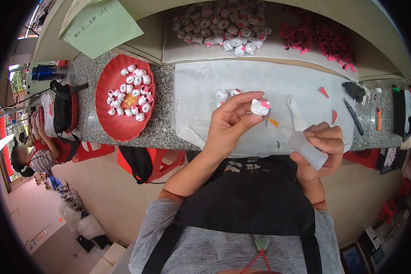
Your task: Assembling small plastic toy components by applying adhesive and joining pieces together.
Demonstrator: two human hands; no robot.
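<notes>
Between the thumb and fingers of my left hand (pixel 233 121) is a small white cat-head figurine (pixel 260 107) with a pink bow. My right hand (pixel 323 148) is wrapped round a translucent squeeze bottle (pixel 308 150). The bottle's orange tip (pixel 273 122) points at the figurine's lower right side, close to it; I cannot tell whether they touch. A couple more white heads (pixel 222 95) lie on the pale work sheet (pixel 196 82) behind my left hand. A folded white paper strip (pixel 296 112) lies beyond the bottle.
A red scalloped plate (pixel 109 77) of white heads stands on the left. Above, a shelf carries a pile of white heads (pixel 228 25) and many pink pieces (pixel 319 36). A dark pen-like tool (pixel 353 116) and an orange one (pixel 378 118) lie right. Another person (pixel 45 150) sits far left.
</notes>
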